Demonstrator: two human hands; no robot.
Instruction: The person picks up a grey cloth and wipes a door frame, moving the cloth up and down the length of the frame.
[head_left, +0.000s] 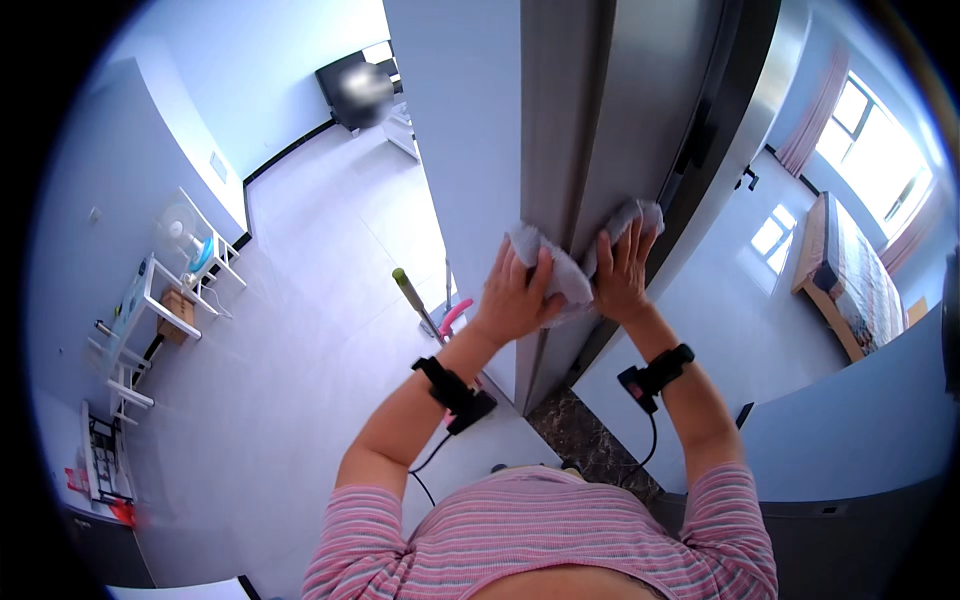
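A grey-white cloth (564, 279) stretches between my two hands against a grey door frame (559, 135). My left hand (517, 292) grips the cloth's left part over the frame's front face. My right hand (624, 274) presses the cloth's other part (637, 214) onto the inner side of the frame, its fingers pointing up. Whether these are one cloth or two touching cloths, I cannot tell. Both wrists wear black straps with small cabled devices.
Green-tipped handle (407, 289) and pink handle (454, 316) stand left of the wall edge. Farther left are a white table (169, 313), a fan (178, 229) and a cardboard box (176, 315). Beyond the doorway is a bed (862, 277). A dark marble threshold (581, 435) lies below.
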